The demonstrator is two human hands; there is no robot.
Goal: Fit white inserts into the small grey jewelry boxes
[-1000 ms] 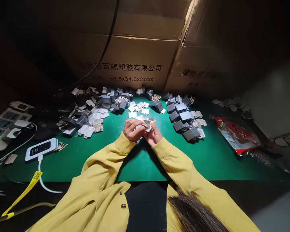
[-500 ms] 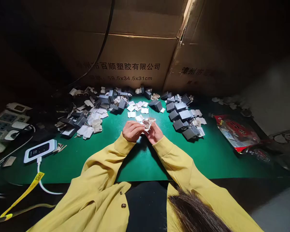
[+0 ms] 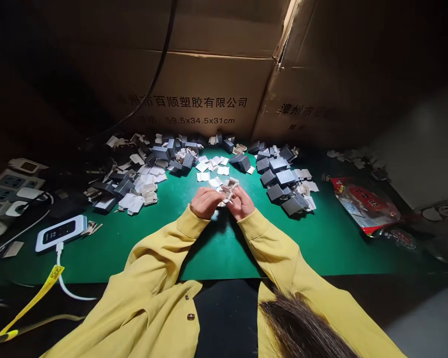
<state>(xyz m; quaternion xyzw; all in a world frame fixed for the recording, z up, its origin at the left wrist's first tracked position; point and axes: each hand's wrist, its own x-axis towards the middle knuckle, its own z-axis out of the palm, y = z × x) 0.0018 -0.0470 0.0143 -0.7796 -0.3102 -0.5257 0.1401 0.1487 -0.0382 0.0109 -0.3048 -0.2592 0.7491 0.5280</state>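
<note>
Between my two hands, above the middle of the green table, is a small folded cardboard insert (image 3: 229, 187), white with a grey-brown face. My left hand (image 3: 206, 202) pinches its left side, fingers pressed together. My right hand (image 3: 241, 204) grips the right side, thumb and fingers around it. Just beyond the hands lie several loose white card pieces (image 3: 203, 176). A dark grey small box (image 3: 241, 162) stands behind them, tilted. My fingers hide part of the insert.
Piles of dark boxes and white card pieces lie at left (image 3: 124, 186) and right (image 3: 286, 177). A white device (image 3: 61, 232) with a cable and a power strip (image 3: 7, 191) are on the left. A red plastic bag (image 3: 366, 204) lies right. Large cartons (image 3: 194, 79) stand behind.
My right hand has shifted slightly to the right and its fingers have moved up along the cardboard insert. The insert has turned a little; my left hand stays nearly in place.
</note>
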